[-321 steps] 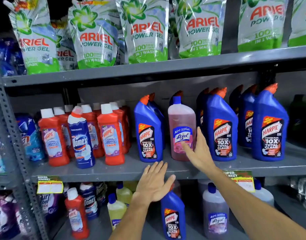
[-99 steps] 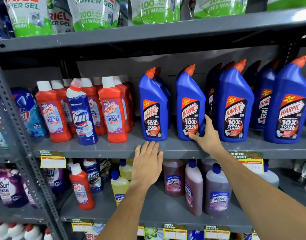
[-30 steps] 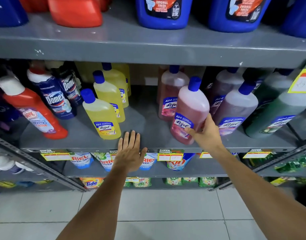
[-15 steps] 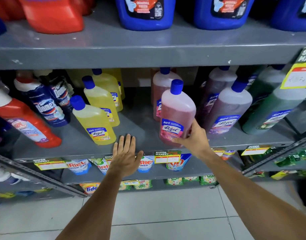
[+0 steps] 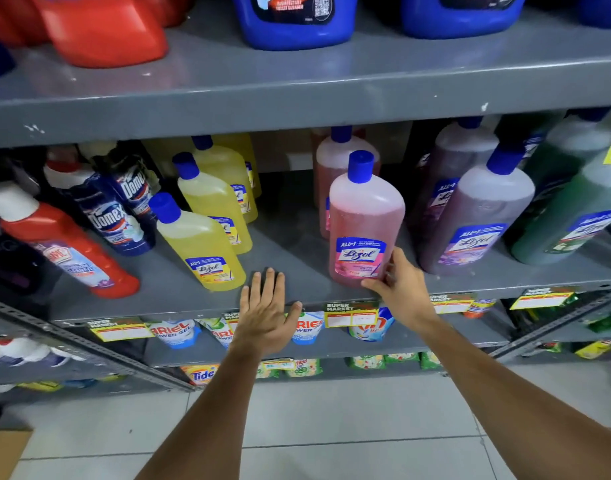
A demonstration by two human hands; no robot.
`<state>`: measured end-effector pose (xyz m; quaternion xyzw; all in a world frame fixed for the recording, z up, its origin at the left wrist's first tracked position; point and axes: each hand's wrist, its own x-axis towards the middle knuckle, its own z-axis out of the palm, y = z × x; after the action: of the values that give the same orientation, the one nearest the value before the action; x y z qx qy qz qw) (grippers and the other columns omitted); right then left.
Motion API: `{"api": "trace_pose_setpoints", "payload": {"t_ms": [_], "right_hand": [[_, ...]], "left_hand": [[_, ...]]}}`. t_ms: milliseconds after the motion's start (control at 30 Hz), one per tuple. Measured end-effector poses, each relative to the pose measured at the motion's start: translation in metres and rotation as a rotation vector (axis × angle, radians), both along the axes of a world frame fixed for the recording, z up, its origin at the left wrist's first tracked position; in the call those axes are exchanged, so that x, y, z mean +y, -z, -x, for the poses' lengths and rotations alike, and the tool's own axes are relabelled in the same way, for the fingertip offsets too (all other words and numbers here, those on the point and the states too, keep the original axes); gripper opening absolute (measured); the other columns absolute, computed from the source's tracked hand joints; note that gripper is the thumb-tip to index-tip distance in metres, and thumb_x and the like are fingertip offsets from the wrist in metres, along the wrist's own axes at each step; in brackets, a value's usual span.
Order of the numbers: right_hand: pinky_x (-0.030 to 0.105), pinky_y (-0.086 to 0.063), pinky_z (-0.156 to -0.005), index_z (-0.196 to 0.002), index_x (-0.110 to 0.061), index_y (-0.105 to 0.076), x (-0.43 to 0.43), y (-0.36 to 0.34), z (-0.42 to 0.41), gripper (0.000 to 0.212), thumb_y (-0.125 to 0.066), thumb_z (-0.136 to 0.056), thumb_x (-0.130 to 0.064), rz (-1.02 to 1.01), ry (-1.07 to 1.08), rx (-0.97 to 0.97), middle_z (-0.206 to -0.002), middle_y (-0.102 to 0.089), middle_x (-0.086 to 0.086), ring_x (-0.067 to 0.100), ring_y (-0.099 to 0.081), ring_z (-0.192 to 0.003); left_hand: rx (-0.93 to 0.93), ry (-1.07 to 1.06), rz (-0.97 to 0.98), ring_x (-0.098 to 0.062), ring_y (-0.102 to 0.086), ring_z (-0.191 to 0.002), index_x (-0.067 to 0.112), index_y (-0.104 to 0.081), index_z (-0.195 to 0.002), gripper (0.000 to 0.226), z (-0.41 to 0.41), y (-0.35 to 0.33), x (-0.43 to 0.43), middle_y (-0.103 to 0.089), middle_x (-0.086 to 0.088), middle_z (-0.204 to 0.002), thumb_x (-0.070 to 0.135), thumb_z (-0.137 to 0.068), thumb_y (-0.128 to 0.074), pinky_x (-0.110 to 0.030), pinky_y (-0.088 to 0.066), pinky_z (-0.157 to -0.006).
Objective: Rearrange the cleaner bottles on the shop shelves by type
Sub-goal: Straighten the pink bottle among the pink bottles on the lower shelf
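Two bare forearms, left hand [image 5: 266, 317] and right hand [image 5: 399, 285] ungloved, ringless.

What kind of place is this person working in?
Most likely a supermarket's cleaning-products aisle. Grey metal shelves carry rows of one product, such as yellow Lizol bottles, and price tags printed "Super Market" are clipped to the shelf edge. Detergent pouches sit below.
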<state>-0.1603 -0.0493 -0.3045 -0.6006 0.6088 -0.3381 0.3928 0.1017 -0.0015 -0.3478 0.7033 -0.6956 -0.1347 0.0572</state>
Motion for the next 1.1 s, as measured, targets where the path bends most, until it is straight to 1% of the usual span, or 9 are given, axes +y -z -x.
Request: {"api": "trace_pose_setpoints", "payload": {"t_ms": [133, 233, 300, 367, 400, 500, 700, 933, 1100], "right_hand": [[0.035, -0.055, -0.099, -0.138, -0.019, -0.046, -0.013, 0.005, 0.001, 0.059, -0.077, -0.088, -0.015, -0.003, -0.085, 0.065, -0.121, -0.070, -0.003, 0.011, -0.066, -0.107], [0.035, -0.053, -0.103, -0.144, -0.024, -0.040, -0.012, 0.011, -0.003, 0.073, -0.081, -0.085, -0.012, 0.006, -0.108, 0.011, -0.129, -0.066, -0.004, 0.014, -0.064, -0.118], [0.027, -0.052, -0.099, -0.144, -0.027, -0.039, -0.010, 0.016, -0.004, 0.077, -0.083, -0.082, -0.012, 0.014, -0.088, -0.013, -0.125, -0.065, -0.015, 0.004, -0.063, -0.114], [0.018, -0.050, -0.092, -0.143, -0.030, -0.039, -0.010, 0.017, -0.003, 0.073, -0.081, -0.085, -0.016, 0.015, -0.072, 0.007, -0.114, -0.060, -0.030, -0.008, -0.062, -0.105], [0.017, -0.049, -0.090, -0.142, -0.030, -0.040, -0.011, 0.017, -0.002, 0.070, -0.079, -0.086, -0.018, 0.014, -0.073, 0.022, -0.113, -0.060, -0.031, -0.008, -0.062, -0.102], [0.016, -0.047, -0.089, -0.142, -0.030, -0.039, -0.014, 0.017, 0.000, 0.065, -0.076, -0.090, -0.019, 0.006, -0.092, 0.059, -0.122, -0.061, -0.018, 0.001, -0.060, -0.108], [0.024, -0.049, -0.095, -0.145, -0.025, -0.039, -0.015, 0.018, 0.001, 0.063, -0.073, -0.092, -0.021, 0.016, -0.106, 0.096, -0.135, -0.065, -0.003, 0.009, -0.061, -0.115], [0.033, -0.050, -0.100, -0.144, -0.022, -0.040, -0.012, 0.017, -0.002, 0.058, -0.070, -0.094, -0.018, 0.016, -0.093, 0.098, -0.137, -0.064, -0.001, 0.015, -0.062, -0.121], [0.043, -0.050, -0.108, -0.144, -0.023, -0.041, -0.008, 0.014, -0.009, 0.064, -0.075, -0.090, -0.014, 0.018, -0.064, 0.054, -0.138, -0.061, 0.000, 0.017, -0.058, -0.125]], "left_hand": [[0.001, 0.000, -0.008, -0.026, 0.011, -0.153, 0.017, -0.003, -0.158, 0.075, 0.001, -0.001, 0.001, 0.006, -0.004, -0.167, 0.054, -0.099, -0.031, -0.048, 0.005, -0.123], [-0.005, -0.003, -0.017, -0.025, 0.012, -0.153, 0.018, -0.002, -0.158, 0.075, 0.001, -0.002, 0.000, 0.007, -0.003, -0.167, 0.054, -0.099, -0.031, -0.047, 0.006, -0.123], [-0.006, -0.007, -0.019, -0.025, 0.011, -0.153, 0.018, -0.002, -0.158, 0.075, 0.001, -0.002, 0.000, 0.007, -0.003, -0.167, 0.054, -0.099, -0.031, -0.047, 0.006, -0.123], [-0.008, -0.008, -0.018, -0.025, 0.011, -0.153, 0.018, -0.002, -0.158, 0.075, 0.001, 0.000, -0.001, 0.006, -0.003, -0.167, 0.055, -0.099, -0.031, -0.047, 0.007, -0.122], [-0.010, -0.007, -0.018, -0.026, 0.011, -0.153, 0.018, -0.002, -0.158, 0.075, 0.000, 0.000, -0.001, 0.006, -0.003, -0.167, 0.055, -0.099, -0.030, -0.047, 0.007, -0.122], [-0.018, -0.003, -0.024, -0.026, 0.012, -0.153, 0.018, -0.001, -0.158, 0.076, -0.001, 0.002, -0.002, 0.007, -0.004, -0.167, 0.056, -0.099, -0.029, -0.047, 0.007, -0.122], [-0.019, -0.004, -0.035, -0.026, 0.013, -0.153, 0.019, 0.000, -0.158, 0.075, -0.001, 0.002, -0.002, 0.009, -0.004, -0.167, 0.056, -0.099, -0.029, -0.046, 0.008, -0.121], [-0.032, -0.007, -0.033, -0.027, 0.011, -0.153, 0.018, -0.001, -0.158, 0.075, -0.001, 0.004, -0.003, 0.007, -0.004, -0.167, 0.055, -0.099, -0.029, -0.047, 0.007, -0.121], [-0.028, -0.007, -0.038, -0.027, 0.012, -0.153, 0.019, -0.001, -0.158, 0.075, -0.003, 0.005, -0.003, 0.007, -0.004, -0.167, 0.057, -0.099, -0.027, -0.047, 0.008, -0.121]]}}
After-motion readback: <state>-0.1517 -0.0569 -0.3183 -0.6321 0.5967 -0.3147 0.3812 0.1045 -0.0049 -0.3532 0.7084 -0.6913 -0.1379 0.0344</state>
